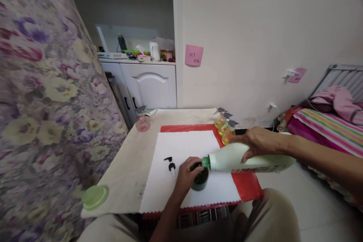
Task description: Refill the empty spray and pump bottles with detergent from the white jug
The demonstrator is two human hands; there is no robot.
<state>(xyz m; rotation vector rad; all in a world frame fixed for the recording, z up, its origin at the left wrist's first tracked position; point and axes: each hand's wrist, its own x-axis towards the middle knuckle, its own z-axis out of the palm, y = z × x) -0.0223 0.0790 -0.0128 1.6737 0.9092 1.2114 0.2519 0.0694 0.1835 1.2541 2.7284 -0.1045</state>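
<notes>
My right hand [259,142] grips a large pale green jug [249,160], tipped on its side with its green neck at the mouth of a small dark green bottle [200,179]. My left hand [187,175] is wrapped round that small bottle, which stands on a white cloth [181,151]. A black pump head [171,165] lies on the cloth just left of my left hand. A pale green cap [95,197] rests at the table's near left corner.
The cloth lies over a red mat [246,185] on a low beige table [127,166]. Three yellow spray bottles [224,126] stand at the back right and a pink one [142,121] at the back left. A flowered curtain [42,102] hangs left; bedding [326,121] lies right.
</notes>
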